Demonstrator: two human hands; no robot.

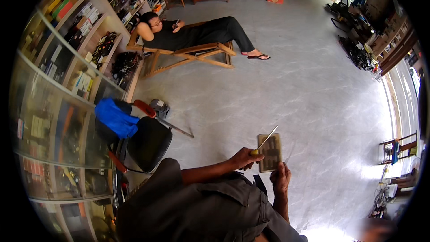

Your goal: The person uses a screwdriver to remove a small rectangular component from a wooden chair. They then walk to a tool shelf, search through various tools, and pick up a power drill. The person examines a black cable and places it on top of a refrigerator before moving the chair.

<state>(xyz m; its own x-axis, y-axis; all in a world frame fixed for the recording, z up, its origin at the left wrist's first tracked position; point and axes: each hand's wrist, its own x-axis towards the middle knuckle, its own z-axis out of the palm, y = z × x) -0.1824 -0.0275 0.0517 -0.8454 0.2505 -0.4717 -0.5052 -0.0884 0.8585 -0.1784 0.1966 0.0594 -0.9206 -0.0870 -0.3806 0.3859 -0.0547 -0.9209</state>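
Observation:
My left hand is closed around the yellow handle of a screwdriver. Its bare metal shaft slants up and to the right, across the top of a flat rectangular case. The case is tan with darker recessed shapes inside, and it is held above the floor. At its lower right corner, my right hand has its fingers closed on the case's edge. A thin pale shaft sticks up beside that hand; it is too faint to name. What lies inside the case is too small to make out.
Left of me stands a black chair with red armrests and a blue cloth over it. Glass-fronted shelves line the left side. Farther off, a person reclines on a wooden lounge chair. A small chair is at right.

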